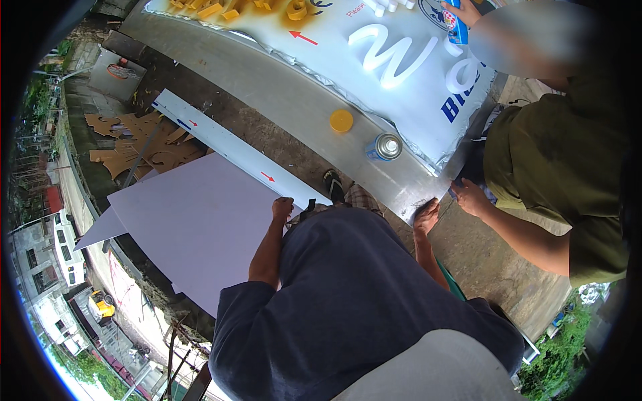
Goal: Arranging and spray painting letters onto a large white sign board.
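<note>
One standing can (384,146) near bench (267,87) corner; right hand (426,215) bump could topple it. Fingers, left hand (282,208) too: can't tell.

Single view, head-worn, wide fisheye. Looks steeply down: wearer's dark shirt (361,287) close, filling lower middle; metal table (287,90) beyond, across the top; white vehicle (69,248) far off, tilted near left rim.

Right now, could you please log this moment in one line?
left hand: beside pale sheet | right hand: at metal table corner | co-worker: holding blue spray can | yellow cap: on metal table
</note>
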Available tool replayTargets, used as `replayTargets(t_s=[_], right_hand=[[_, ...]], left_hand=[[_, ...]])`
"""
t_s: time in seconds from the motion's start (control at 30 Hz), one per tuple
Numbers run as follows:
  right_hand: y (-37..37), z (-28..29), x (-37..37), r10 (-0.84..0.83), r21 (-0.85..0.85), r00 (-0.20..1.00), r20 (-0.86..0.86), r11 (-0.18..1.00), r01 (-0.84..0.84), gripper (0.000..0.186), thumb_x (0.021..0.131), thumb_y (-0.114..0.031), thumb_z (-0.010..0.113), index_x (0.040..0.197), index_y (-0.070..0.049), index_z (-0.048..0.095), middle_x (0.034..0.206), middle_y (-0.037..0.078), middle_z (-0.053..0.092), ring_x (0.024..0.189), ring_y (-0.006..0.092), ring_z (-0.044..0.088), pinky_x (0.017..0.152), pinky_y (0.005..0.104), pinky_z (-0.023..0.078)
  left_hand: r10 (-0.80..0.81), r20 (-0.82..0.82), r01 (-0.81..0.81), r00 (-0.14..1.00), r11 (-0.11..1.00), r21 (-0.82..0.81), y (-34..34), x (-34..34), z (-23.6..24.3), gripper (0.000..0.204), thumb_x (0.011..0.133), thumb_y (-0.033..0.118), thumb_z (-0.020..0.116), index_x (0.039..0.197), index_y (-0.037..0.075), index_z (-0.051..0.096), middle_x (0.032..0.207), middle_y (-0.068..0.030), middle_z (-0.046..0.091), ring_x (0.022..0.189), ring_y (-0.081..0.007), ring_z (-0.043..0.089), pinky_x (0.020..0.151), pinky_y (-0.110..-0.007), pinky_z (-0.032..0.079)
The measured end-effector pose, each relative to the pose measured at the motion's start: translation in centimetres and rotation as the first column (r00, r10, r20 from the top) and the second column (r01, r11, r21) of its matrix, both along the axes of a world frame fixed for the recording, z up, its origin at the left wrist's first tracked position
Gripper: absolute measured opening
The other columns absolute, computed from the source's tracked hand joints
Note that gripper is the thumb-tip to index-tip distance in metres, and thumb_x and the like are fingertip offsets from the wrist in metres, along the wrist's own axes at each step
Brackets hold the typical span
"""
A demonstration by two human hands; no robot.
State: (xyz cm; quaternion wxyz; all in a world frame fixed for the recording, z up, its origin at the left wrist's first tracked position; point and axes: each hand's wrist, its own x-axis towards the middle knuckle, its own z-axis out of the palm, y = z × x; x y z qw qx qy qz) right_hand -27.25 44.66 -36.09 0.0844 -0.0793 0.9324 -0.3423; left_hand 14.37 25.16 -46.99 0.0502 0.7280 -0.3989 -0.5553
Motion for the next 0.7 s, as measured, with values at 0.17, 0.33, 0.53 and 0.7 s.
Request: replayTargets(t_s=[0.17,0.33,0.53,0.7], right_hand=[[0.08,0.01,-0.1,0.011,-0.002,1.0,0.009,1.0,-0.011,0.063,0.096,-0.052,0.027,0.105,0.004,0.055,0.092,0.035,0.059,0.09,0.0547,0.052,0.076,0.058,0.038],[-0.09,0.27,0.02,0.023,0.012,1.0,-0.018,1.0,-0.023,0.065,0.095,-0.054,0.025,0.106,0.003,0.055,0.092,0.035,0.059,0.09,0.0547,0.053,0.076,0.0582,0.038],[-0.26,0.65,0.16,0.017,-0.003,1.0,0.0,1.0,-0.017,0.067,0.094,-0.056,0.024,0.105,0.002,0.055,0.092,0.035,0.059,0.09,0.0547,0.053,0.076,0.0587,0.038],[-0.28,0.66,0.11,0.011,0.019,1.0,0.006,1.0,-0.011,0.065,0.095,-0.055,0.025,0.105,0.002,0.054,0.092,0.035,0.059,0.09,0.055,0.053,0.076,0.0589,0.038]], left_hand=[[0.01,0.011,-0.01,1.0,1.0,0.021,-0.06,-0.1,-0.24,0.024,0.079,0.024,0.062,0.086,0.001,0.069,0.06,-0.0056,0.061,0.046,-0.0127,0.054,0.038,-0.028,0.045],[-0.014,0.01,0.014,1.0,1.0,-0.004,-0.02,-0.01,-0.53,0.025,0.079,0.024,0.062,0.086,0.001,0.069,0.06,-0.0058,0.061,0.046,-0.0129,0.055,0.039,-0.029,0.046],[0.011,-0.008,-0.011,1.0,1.0,-0.005,0.14,-0.21,-0.23,0.022,0.081,0.021,0.062,0.086,0.001,0.068,0.06,-0.0053,0.059,0.045,-0.0129,0.051,0.037,-0.028,0.041],[0.001,-0.007,-0.001,1.0,1.0,-0.007,0.0,-0.37,-0.32,0.02,0.081,0.02,0.062,0.087,0.001,0.066,0.061,-0.0054,0.058,0.045,-0.0128,0.049,0.036,-0.028,0.038]])
